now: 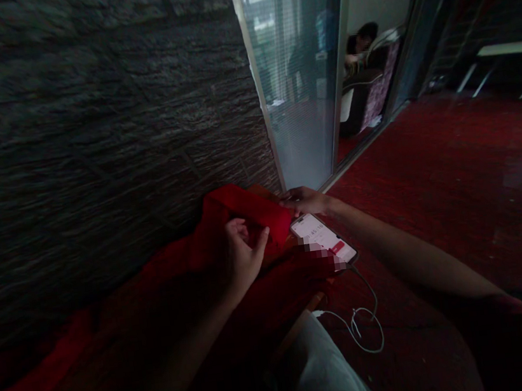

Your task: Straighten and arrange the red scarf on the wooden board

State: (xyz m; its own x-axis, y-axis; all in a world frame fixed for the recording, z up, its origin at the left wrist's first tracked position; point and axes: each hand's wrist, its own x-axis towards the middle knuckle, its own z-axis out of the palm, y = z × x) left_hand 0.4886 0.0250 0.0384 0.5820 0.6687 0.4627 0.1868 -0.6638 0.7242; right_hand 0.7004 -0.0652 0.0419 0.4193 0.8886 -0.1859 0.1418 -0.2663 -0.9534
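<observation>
- Stonework: a stone wall (91,147) fills 9 to 12 o'clock.
- At centre the red cloth (244,214) lies bunched, one folded end raised.
- Against it the left hand (242,255) rests, grip half closed, thumb out; whether the curled fingers hold a fold is too dim to tell.
- At its 2 o'clock the right hand (305,201) pinches the raised end, grip closed on it.
- Just beside that end, at 4 o'clock, lies a phone (323,238) with its cable (365,326); pulling the fold taut and flat, clear of both, seems best.

Dim, underexposed; window daylight; blurred, warped edges.
</observation>
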